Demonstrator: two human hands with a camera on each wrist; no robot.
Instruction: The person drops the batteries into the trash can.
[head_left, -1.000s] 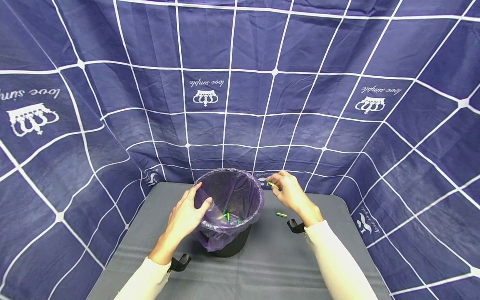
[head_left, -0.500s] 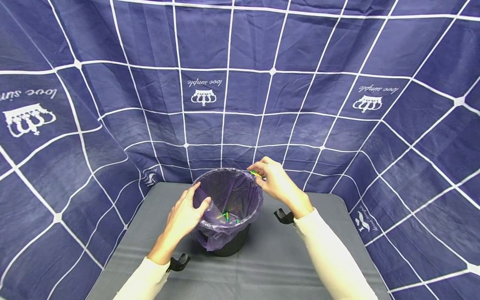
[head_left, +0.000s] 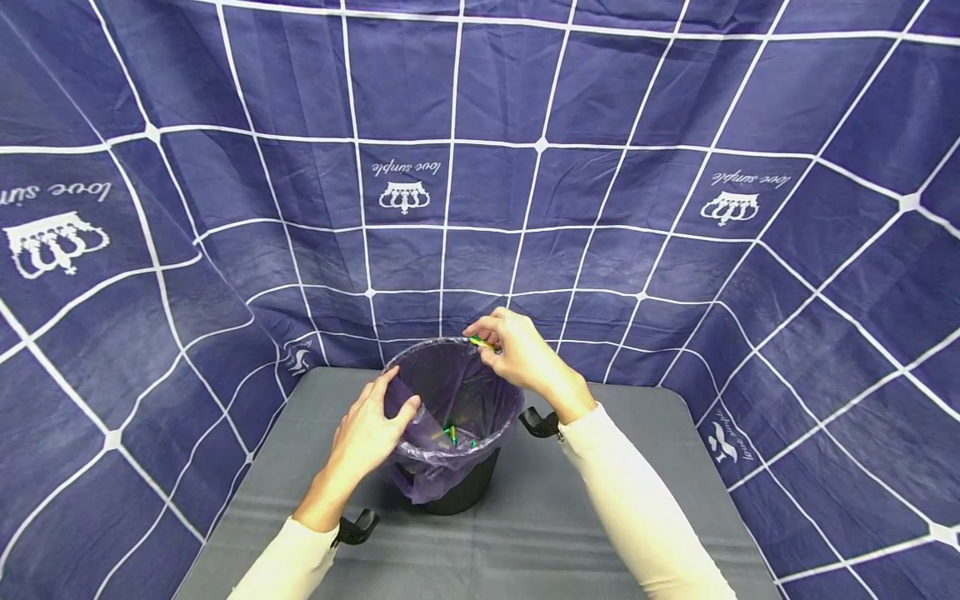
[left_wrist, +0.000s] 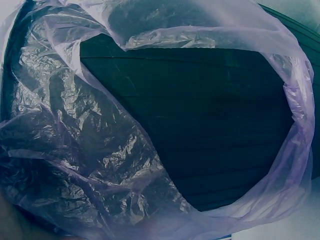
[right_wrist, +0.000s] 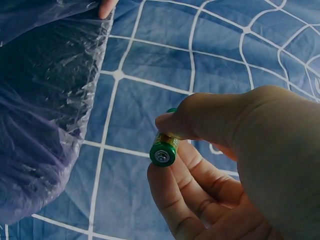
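A black trash can (head_left: 459,496), lined with a translucent purple bag (head_left: 438,479), stands on the grey surface. My left hand (head_left: 367,429) holds its left rim, thumb over the inner side; one fingertip (right_wrist: 106,9) touches the bag's edge in the right wrist view. Between thumb and fingers of my right hand (head_left: 521,354) is a green and gold battery (right_wrist: 164,150), pinched above the can's far right rim. Several small green batteries (head_left: 452,435) lie at the bottom inside the bag. In the left wrist view, ribbed dark plastic (left_wrist: 200,115) shows through a gap in the bag.
A grey cloth-covered surface (head_left: 600,517) spreads around the can. Dark blue curtains with white grid lines (head_left: 487,208) enclose the back and both sides. Black wrist mounts (head_left: 356,527) sit by both sleeves.
My right hand has moved left with the battery, from beside the can to above its rim. The loose battery on the surface is now hidden from view. The left hand stays put.
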